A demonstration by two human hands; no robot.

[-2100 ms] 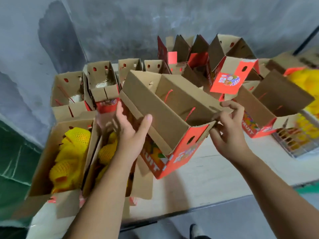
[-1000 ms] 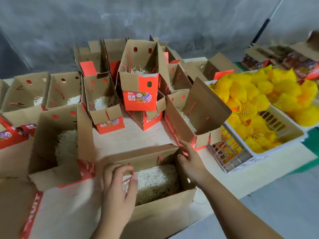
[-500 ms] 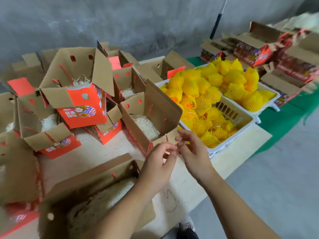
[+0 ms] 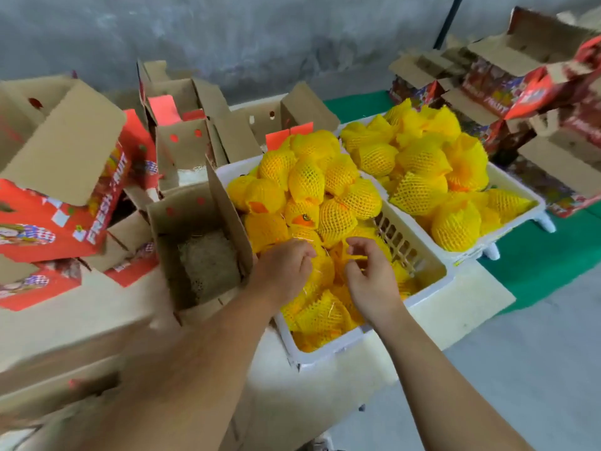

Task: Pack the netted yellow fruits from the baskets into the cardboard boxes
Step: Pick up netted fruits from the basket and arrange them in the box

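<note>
The round yellow fruits in foam mesh sleeves [image 4: 338,196] lie heaped in the white slatted plastic basket [image 4: 422,281], just right of the open brown cardboard box lined with pale straw [image 4: 208,255]. Both the left hand [image 4: 286,271] and right hand [image 4: 370,281] hover over the basket's near end, fingers loosely curled, holding nothing. The fruit looks firm, fairly heavy and bruisable, its netting soft and grippy, so cupping the body seems safer than pinching the sleeve's loose end.
</note>
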